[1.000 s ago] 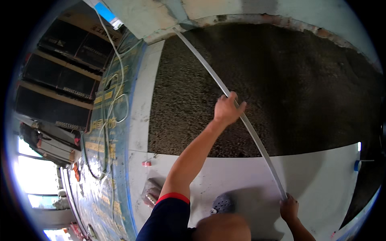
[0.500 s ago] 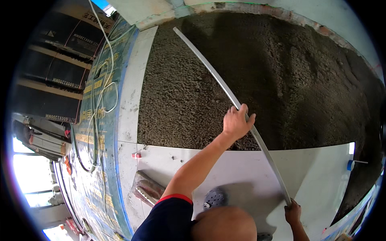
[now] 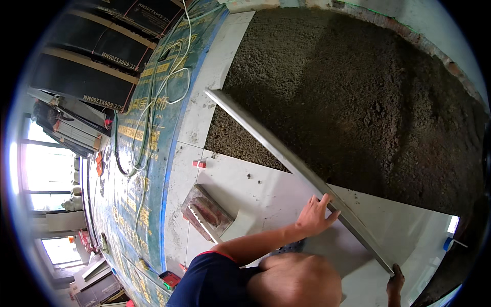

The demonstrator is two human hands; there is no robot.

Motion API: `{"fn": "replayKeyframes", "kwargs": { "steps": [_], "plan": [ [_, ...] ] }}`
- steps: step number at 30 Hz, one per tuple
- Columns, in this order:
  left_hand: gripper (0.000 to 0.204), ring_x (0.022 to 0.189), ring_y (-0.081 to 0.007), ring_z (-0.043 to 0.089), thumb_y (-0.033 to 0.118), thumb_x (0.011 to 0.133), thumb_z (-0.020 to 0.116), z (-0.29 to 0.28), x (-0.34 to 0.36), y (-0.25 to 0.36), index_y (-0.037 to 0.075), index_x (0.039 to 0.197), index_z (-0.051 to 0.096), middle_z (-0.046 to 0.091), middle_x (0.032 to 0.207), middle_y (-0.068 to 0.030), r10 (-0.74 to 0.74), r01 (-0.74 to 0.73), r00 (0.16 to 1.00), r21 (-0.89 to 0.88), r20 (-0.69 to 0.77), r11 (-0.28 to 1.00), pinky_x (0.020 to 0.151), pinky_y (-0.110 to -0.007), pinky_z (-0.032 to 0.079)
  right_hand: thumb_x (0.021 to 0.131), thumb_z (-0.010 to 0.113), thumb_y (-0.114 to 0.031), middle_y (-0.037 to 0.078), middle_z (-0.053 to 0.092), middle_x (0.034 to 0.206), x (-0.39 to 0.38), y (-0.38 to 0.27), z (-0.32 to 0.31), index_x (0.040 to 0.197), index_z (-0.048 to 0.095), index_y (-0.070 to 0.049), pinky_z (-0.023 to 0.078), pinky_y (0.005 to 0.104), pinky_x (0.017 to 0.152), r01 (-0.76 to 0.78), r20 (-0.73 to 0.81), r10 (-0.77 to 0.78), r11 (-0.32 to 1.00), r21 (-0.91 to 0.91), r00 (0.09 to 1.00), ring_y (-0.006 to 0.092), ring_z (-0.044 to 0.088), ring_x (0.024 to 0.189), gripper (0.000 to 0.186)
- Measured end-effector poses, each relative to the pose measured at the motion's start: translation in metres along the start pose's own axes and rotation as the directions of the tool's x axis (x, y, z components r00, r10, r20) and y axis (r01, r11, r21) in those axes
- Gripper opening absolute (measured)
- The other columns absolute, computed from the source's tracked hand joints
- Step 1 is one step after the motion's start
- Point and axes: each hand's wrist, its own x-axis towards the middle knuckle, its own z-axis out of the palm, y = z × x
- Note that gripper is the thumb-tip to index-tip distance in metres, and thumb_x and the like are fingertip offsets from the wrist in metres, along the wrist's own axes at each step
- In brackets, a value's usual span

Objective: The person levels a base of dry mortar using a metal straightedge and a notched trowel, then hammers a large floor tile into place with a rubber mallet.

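Note:
A long metal screed bar (image 3: 276, 148) slants across the sandy mortar bed (image 3: 353, 92) and the pale tiles on my side. Its far end lies over the pale tile strip (image 3: 197, 120) at the left. My left hand (image 3: 316, 216) grips the bar past its middle, fingers over the edge. At the near right end, my right hand (image 3: 395, 282) holds the bar, its fingers partly hidden. A mortar-stained float-like tool (image 3: 212, 210) with a pale handle lies on the tiles left of my left forearm.
A small red block (image 3: 199, 163) sits on the tiles. Green protective sheeting (image 3: 153, 117) with loose cables covers the left floor, beside stacked black boxes (image 3: 82, 77). A blue roll (image 3: 448, 244) is at the right tile edge. A red-black device (image 3: 169, 279) lies lower left.
The bar has been drawn back toward me, its far end moving from the mortar's far edge onto the left tile strip. Both hands came nearer with it, and the view has shifted.

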Motion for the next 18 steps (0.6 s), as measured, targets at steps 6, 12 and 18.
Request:
{"fn": "replayKeyframes", "kwargs": {
  "steps": [6,12,18],
  "plan": [
    [0.049,0.095,-0.0387,0.052,0.037,0.088,0.066,-0.011,-0.042,-0.004,0.007,0.122,0.047,0.059,0.098,-0.0203,-0.046,0.060,0.990,0.105,-0.136,0.993,0.086,-0.049,0.045,0.086,0.046,0.008,0.021,0.065,0.120,-0.001,0.001,0.012,0.119,0.064,-0.001,0.052,0.0434,0.093,0.142,-0.060,-0.148,0.986,-0.089,0.987,0.0391,0.064,0.106,0.039],
    [0.052,0.096,-0.0395,0.057,0.034,0.082,0.073,-0.023,-0.052,0.023,0.007,0.120,0.052,0.059,0.105,-0.0203,-0.150,0.140,0.984,0.108,0.095,0.984,0.083,-0.048,0.047,0.094,0.048,-0.007,0.021,0.066,0.115,-0.027,-0.020,0.009,0.116,0.065,0.000,0.051,0.0428,0.090,0.013,-0.008,-0.013,1.000,0.010,1.000,0.0389,0.064,0.106,0.028],
    [0.062,0.108,-0.0411,0.050,0.037,0.083,0.073,-0.011,-0.079,0.006,0.005,0.129,0.046,0.056,0.117,-0.0214,-0.067,0.061,0.995,0.087,0.072,0.994,0.090,-0.048,0.045,0.079,0.050,0.004,0.017,0.066,0.118,-0.059,-0.029,0.021,0.112,0.068,-0.007,0.050,0.0429,0.095,-0.040,0.124,0.043,0.999,-0.032,0.991,0.0372,0.062,0.108,0.039]
  ]
}}
